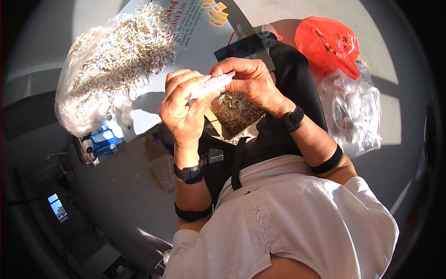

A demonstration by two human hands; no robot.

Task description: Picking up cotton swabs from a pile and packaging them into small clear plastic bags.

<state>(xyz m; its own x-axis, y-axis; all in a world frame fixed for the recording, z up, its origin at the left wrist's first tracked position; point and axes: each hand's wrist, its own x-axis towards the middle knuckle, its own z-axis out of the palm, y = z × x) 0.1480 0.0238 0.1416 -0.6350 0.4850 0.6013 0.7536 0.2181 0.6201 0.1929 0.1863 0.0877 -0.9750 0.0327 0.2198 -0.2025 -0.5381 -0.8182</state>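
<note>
A small whitish plastic packet [213, 85] is pinched between my two hands above my lap. My left hand [183, 100] grips its left end between thumb and fingers. My right hand [253, 81] has its thumb and fingers closed on the right end. What the packet contains is too small to make out. Beneath my hands, an open box [214, 122] holds many short thin pieces [239, 111], pale and brownish. My fingers partly cover the box.
On the grey table [197, 39] at left, a large clear bag [69, 93] overflows with thin whitish pieces [127, 56]. Small yellow-and-white packets [216, 14] lie at the far edge. A red plastic bag [327, 44] and a clear bag [350, 111] are at right.
</note>
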